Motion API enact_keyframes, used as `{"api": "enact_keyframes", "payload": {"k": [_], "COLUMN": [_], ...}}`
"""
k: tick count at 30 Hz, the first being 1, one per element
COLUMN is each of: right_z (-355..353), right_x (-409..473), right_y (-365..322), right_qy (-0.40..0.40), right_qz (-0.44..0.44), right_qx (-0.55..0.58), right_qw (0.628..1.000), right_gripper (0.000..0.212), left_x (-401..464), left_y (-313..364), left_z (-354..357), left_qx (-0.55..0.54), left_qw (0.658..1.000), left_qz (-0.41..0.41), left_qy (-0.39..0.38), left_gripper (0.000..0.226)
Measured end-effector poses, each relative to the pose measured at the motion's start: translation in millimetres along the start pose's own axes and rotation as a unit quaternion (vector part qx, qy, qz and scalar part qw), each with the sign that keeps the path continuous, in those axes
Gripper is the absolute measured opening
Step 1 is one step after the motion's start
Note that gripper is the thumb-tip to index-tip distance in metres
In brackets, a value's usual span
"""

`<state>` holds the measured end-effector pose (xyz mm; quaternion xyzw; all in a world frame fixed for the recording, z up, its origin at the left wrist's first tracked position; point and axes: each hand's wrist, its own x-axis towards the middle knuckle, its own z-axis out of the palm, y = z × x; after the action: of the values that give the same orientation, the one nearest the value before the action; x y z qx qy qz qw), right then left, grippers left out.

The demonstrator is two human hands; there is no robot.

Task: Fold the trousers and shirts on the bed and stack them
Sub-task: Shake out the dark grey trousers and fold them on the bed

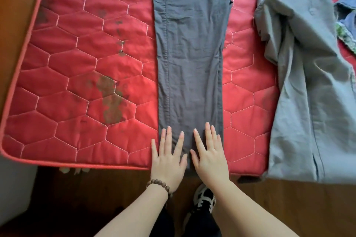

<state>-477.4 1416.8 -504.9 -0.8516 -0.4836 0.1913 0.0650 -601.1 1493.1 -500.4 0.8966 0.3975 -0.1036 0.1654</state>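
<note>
Dark grey trousers (189, 54) lie lengthwise down the middle of the red quilted mattress (81, 67), one leg folded over the other, hems at the near edge. My left hand (168, 157) lies flat with spread fingers on the hem end, partly on the mattress. My right hand (209, 153) presses flat beside it on the same hem. A lighter grey garment (308, 86), which looks like trousers, lies rumpled to the right and hangs over the near edge.
Several other clothes (344, 15) are heaped at the far right. The mattress has dark stains (110, 100) on its left half. A wooden floor (96, 194) runs along the near edge, with my shoe (205, 199) below my arms.
</note>
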Motion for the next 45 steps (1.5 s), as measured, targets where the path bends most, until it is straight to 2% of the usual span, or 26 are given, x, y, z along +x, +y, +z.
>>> {"api": "enact_keyframes", "payload": {"k": [3,6,8,10,12,16,21,28,31,33,35,36,39,43,45], "right_z": [-12.9,-23.8,-27.8,-29.4,-29.6,-31.0,-27.7,-35.1,-38.5,-37.3,-35.8,-35.9,-41.1,-51.4,-56.0], "right_x": [-3.0,1.1,4.4,6.5,7.7,8.6,7.6,-2.9,-5.1,-5.9,-6.1,-4.9,9.1,51.6,73.2], "right_y": [-2.5,-5.2,-4.7,-1.6,2.7,7.3,5.9,12.6,22.7,29.6,32.3,32.7,34.0,38.8,41.8], "right_qy": [0.032,0.044,0.050,0.034,0.004,-0.025,-0.031,0.041,0.051,-0.005,-0.060,-0.063,-0.019,0.009,0.020], "right_qz": [0.069,0.155,0.230,0.284,0.308,0.313,0.330,0.347,0.366,0.360,0.349,0.347,0.338,0.303,0.293], "right_qx": [0.096,0.166,0.205,0.224,0.221,0.200,0.187,0.297,0.307,0.286,0.273,0.275,0.313,0.332,0.324], "right_qw": [0.992,0.973,0.950,0.932,0.925,0.928,0.925,0.889,0.877,0.888,0.894,0.894,0.887,0.893,0.899], "right_gripper": [0.060,0.055,0.049,0.039,0.030,0.024,0.022,0.014,0.014,0.015,0.022,0.025,0.020,0.019,0.020], "left_x": [5.2,12.6,17.4,20.1,19.8,17.6,11.1,6.8,5.6,6.7,9.6,11.9,28.0,65.7,81.6], "left_y": [1.3,8.0,10.0,8.2,8.0,8.6,2.8,0.9,-0.5,-1.6,-3.6,-4.5,-7.8,-10.3,-7.2], "left_z": [-11.9,-24.2,-29.8,-29.7,-29.9,-29.9,-22.9,-21.8,-17.6,-16.0,-14.9,-15.6,-22.5,-35.2,-38.0], "left_qx": [-0.127,-0.219,-0.286,-0.298,-0.279,-0.333,-0.370,-0.373,-0.395,-0.419,-0.418,-0.412,-0.423,-0.449,-0.445], "left_qw": [0.983,0.956,0.929,0.917,0.925,0.913,0.904,0.905,0.895,0.882,0.880,0.881,0.874,0.864,0.871], "left_qz": [-0.129,-0.180,-0.224,-0.260,-0.253,-0.228,-0.215,-0.205,-0.206,-0.215,-0.228,-0.232,-0.239,-0.221,-0.203], "left_qy": [0.028,0.074,0.068,0.046,0.045,0.056,0.018,0.017,0.007,-0.005,0.003,0.007,0.026,0.051,0.054], "left_gripper": [0.066,0.061,0.060,0.046,0.022,0.028,0.038,0.044,0.035,0.024,0.024,0.024,0.010,0.010,0.015]}}
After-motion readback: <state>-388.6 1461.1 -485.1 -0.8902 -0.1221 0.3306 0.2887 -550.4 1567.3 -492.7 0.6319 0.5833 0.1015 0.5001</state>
